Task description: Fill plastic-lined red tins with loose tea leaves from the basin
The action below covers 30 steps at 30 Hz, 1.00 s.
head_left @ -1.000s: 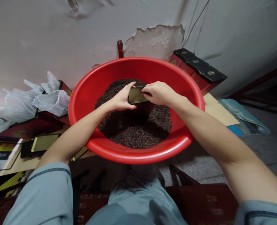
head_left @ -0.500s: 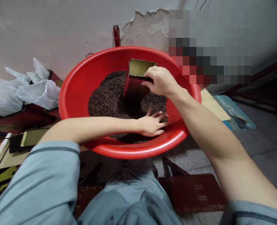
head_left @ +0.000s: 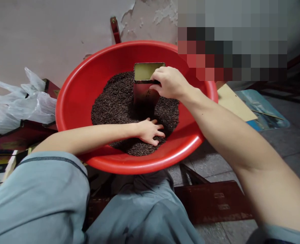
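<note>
A wide red plastic basin (head_left: 75, 101) holds a bed of dark, dry strips that look like loose tea leaves (head_left: 106, 101). In it stands a tall dark-red tin (head_left: 143, 95) with dark characters on its side and a gold-coloured inside at its open top. My right hand (head_left: 168, 81) grips the tin's near right rim, thumb outside. Close in front of the tin, my left hand (head_left: 150, 132) rests on the leaves, fingers spread and fingertips partly in them. The tin's bottom is hidden or in shadow.
Dark-red boxes (head_left: 20, 135) with white plastic bags (head_left: 35, 105) stand on the left. A dark-red wooden bench (head_left: 216, 201) is below the basin. Right of the basin lie a tan sheet (head_left: 236, 103) and a blue picture board (head_left: 269, 112). A blurred patch covers the upper right.
My left hand has moved left over the leaves, away from the basin's near right wall. The tin, still in my right hand, shows more of its front. The view has shifted slightly.
</note>
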### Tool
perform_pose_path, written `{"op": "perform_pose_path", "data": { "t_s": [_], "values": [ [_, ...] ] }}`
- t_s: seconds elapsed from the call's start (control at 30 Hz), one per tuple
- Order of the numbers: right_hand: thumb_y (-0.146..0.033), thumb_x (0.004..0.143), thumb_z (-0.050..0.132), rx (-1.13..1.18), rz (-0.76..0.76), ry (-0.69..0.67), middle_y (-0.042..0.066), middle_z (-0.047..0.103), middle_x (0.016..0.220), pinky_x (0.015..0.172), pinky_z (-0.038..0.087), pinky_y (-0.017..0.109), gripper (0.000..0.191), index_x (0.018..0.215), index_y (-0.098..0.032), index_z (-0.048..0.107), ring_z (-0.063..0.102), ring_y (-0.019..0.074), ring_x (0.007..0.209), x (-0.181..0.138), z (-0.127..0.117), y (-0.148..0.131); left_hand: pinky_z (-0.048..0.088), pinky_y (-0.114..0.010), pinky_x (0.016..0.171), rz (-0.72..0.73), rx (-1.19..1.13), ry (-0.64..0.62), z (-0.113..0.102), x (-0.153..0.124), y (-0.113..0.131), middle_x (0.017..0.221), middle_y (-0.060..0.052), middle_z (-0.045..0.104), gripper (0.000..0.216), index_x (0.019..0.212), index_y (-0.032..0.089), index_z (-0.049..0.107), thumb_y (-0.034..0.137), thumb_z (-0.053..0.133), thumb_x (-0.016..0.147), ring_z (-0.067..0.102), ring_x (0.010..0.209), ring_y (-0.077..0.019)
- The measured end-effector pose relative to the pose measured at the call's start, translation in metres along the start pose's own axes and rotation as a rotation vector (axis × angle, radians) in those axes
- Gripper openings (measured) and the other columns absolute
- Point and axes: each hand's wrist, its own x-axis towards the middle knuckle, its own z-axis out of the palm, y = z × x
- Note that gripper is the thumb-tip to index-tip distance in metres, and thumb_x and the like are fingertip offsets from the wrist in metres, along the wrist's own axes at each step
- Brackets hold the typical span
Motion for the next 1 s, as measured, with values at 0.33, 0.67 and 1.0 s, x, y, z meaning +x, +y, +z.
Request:
{"op": "perform_pose_path", "data": {
  "t_s": [0.33,0.67,1.0],
  "values": [
    [-0.046,0.095,0.065,0.014,-0.015,0.044,0.010,0.075,0.103,0.092,0.052,0.050,0.027,0.108,-0.025,0.075,0.066,0.0332,0.105,-0.002,0.002,0.004,0.051,-0.062,0.100,-0.126,0.082,-0.153,-0.008,-0.047,-0.009,0.150,-0.014,0.063,0.055,0.142,0.029,0.070,0.054,0.061,0.093,0.058,0.129,-0.0451],
    [-0.059,0.092,0.063,0.131,0.014,0.095,0.009,0.077,0.102,0.095,0.050,0.055,0.033,0.105,-0.032,0.075,0.064,0.0352,0.107,0.002,-0.012,0.010,0.047,-0.060,0.104,-0.276,0.280,-0.105,0.018,-0.139,-0.084,0.163,-0.015,0.051,0.052,0.144,0.031,0.066,0.045,0.063,0.095,0.050,0.139,-0.0438],
    [-0.073,0.088,0.053,0.151,0.093,0.136,0.006,0.079,0.105,0.096,0.046,0.066,0.044,0.113,-0.045,0.077,0.063,0.0429,0.117,0.002,-0.029,-0.009,0.018,-0.067,0.127,-0.295,0.263,0.123,-0.006,-0.157,-0.121,0.162,-0.010,0.055,0.048,0.140,0.027,0.068,0.032,0.059,0.093,0.040,0.154,-0.0369]
  ]
}}
